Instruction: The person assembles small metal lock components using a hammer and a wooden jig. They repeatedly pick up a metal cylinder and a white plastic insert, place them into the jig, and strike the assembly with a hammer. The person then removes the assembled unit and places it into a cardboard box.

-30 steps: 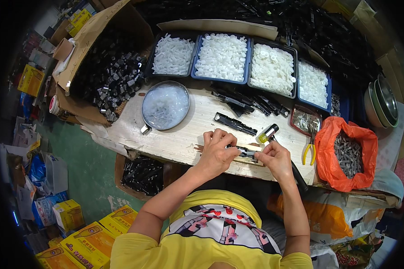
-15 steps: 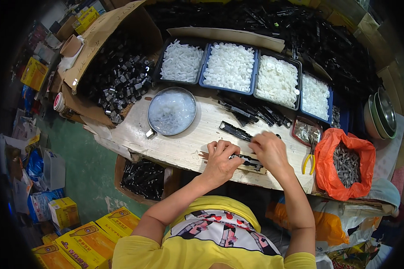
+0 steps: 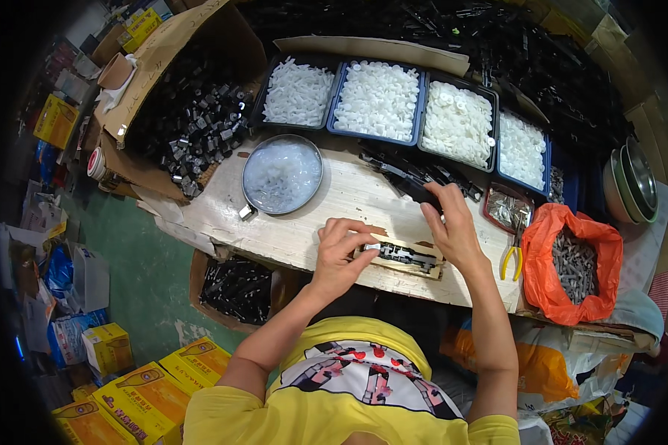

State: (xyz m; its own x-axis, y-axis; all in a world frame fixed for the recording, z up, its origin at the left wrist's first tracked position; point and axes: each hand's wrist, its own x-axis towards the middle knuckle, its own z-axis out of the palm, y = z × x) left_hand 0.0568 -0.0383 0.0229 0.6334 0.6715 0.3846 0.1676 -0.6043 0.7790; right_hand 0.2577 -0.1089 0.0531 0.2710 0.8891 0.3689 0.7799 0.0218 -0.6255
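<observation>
Near the front edge of the table, a long black plastic part with white pieces inside (image 3: 404, 256) lies on a small wooden board (image 3: 429, 274). My left hand (image 3: 337, 258) pinches the left end of this part, where a small pale piece shows at the fingertips. Farther right, my right hand (image 3: 455, 231) is raised above the table, thumb and forefinger around the end of a long black plastic piece (image 3: 416, 190). That piece overlaps a pile of similar black pieces (image 3: 453, 178), so its far end is hard to make out.
A round pan of cloudy gel-like material (image 3: 282, 174) stands left. Trays of small white parts (image 3: 376, 101) line the back. A carton of black parts (image 3: 208, 133) is far left; yellow-handled pliers (image 3: 510, 261) and an orange bag of grey parts (image 3: 545, 241) are right.
My right hand has moved up and away from the board to the black pieces. The open black piece that lay behind the board has gone from its spot. My left hand has shifted slightly left.
</observation>
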